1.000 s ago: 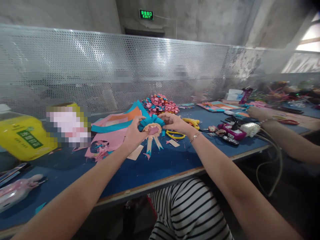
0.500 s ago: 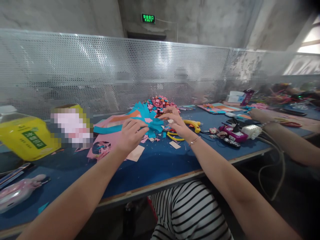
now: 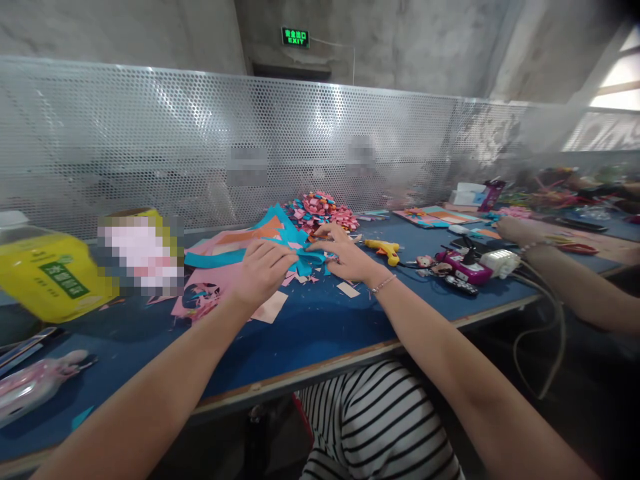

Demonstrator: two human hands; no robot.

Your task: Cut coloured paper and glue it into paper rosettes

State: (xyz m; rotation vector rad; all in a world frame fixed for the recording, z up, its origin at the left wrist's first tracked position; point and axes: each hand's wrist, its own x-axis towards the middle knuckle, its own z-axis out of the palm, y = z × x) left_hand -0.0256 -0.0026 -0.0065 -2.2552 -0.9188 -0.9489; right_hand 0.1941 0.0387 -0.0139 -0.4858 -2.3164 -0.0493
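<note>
Since 1.0 s ago: blue paper piece (image 3: 303,261) lowered from its raised position; pink centre no longer shows, piece lies flat on counter (image 3: 320,320). Yellow loop handles beside the right hand are now hidden.

Left hand (image 3: 263,267): fingers curled, pinching the piece's 9 o'clock end.
Right hand (image 3: 347,257): thumb and forefinger closed on the 3 o'clock end, other fingers spread.

Piece sits directly between both hands, long axis 9-to-3, touching both; neither hand is nearer.

Surroundings: pink sheets (image 3: 220,280) at 9 o'clock, partly under the left hand. Heap of folded paper bits (image 3: 320,208) at 12 o'clock of right hand, near. Glue gun (image 3: 383,248) at 3 o'clock, just beside. Co-worker's arm (image 3: 580,290) further toward 3 o'clock, well apart.
</note>
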